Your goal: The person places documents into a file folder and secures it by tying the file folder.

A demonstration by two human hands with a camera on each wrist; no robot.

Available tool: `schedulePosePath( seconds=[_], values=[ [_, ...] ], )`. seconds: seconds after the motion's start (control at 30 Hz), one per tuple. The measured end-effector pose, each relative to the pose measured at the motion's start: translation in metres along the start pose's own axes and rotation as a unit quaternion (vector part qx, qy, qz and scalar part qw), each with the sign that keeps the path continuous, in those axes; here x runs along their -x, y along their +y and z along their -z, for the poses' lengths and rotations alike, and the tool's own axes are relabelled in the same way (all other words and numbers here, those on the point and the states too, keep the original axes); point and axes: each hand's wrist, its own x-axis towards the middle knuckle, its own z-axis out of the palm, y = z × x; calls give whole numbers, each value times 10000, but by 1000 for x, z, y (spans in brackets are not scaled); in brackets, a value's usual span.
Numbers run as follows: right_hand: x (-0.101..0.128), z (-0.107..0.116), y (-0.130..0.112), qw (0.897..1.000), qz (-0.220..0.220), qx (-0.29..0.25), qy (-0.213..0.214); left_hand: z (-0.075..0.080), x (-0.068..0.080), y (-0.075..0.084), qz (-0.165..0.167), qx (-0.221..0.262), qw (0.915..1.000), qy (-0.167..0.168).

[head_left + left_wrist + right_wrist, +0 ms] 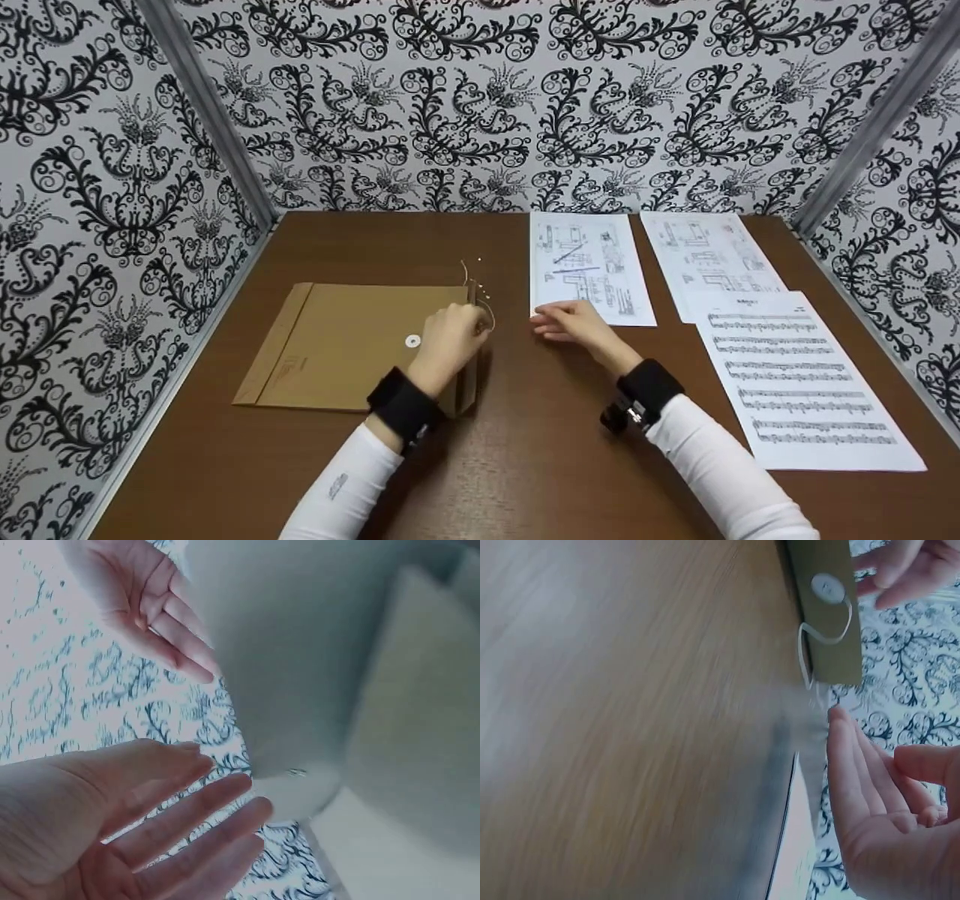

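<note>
A brown paper document envelope (pixel 352 345) lies on the left part of the table, with a white button disc (pixel 412 341) on its face. At its right end my left hand (pixel 448 341) is over the edge; its fingers (pixel 217 810) are loosely extended beside the paper in the left wrist view. The end flap carries another white disc (pixel 828 588), from which a pale string (pixel 802 652) hangs. My right hand (pixel 574 328) hovers to the right of the envelope, fingers extended and holding nothing, close to the near edge of a printed drawing sheet (pixel 626 300).
A second drawing sheet (pixel 675 255) lies farther right on the brown table (pixel 517 450), partly under a sheet of music (pixel 802 382). Patterned walls (pixel 480 112) stand behind and at both sides. Both wrists wear black bands (pixel 405 409) with cameras.
</note>
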Motion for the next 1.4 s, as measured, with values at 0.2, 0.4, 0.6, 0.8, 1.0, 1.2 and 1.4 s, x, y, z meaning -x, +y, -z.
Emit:
schedulePosePath(
  seconds=[0.2,0.4,0.6,0.8,1.0,1.2,1.4],
  values=[
    [3,20,6,9938,283,940,525,-3,-20,21,-549,-263,9981,1],
    [7,43,12,9628,610,2376,1135,-21,-34,27,-730,-199,9941,-774],
    [12,66,20,9435,584,3144,863,-36,-36,21,-660,-304,9890,-1286],
    [20,82,31,9059,658,4109,792,-42,-36,18,-713,-425,9851,-1509],
    [24,89,33,8763,511,4746,654,-44,-35,15,-654,-453,9827,-1672],
    [30,90,30,8665,430,4937,602,-45,-34,16,-622,-486,9788,-1890],
    [38,88,30,8671,531,4919,579,-46,-33,18,-544,-449,9762,-2049]
  ],
)
